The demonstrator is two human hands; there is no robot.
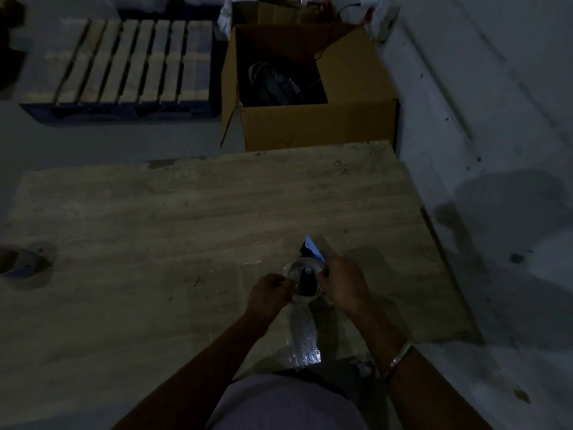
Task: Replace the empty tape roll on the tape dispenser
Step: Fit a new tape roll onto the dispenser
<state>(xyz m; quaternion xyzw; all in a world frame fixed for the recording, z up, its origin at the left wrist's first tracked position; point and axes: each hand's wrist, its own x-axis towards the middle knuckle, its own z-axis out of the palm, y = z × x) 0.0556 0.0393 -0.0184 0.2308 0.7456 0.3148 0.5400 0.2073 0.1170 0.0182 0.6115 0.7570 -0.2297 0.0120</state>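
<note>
Dim view. Clear tape roll (304, 280) seated on dispenser (311, 250), near right of desk (155, 212). Left hand (269, 293) and right hand (344, 283) each clasp roll's rim, grip closed on it. Loose tape strip (305, 336) trails toward body. Judged: roll mounted; threading to blade remains.

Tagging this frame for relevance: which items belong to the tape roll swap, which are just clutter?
In use: left hand and right hand, both on the clear tape roll; dark tape dispenser; loose tape strip.

Lying about: cardboard box, pallet, round object at table's left edge.
</note>
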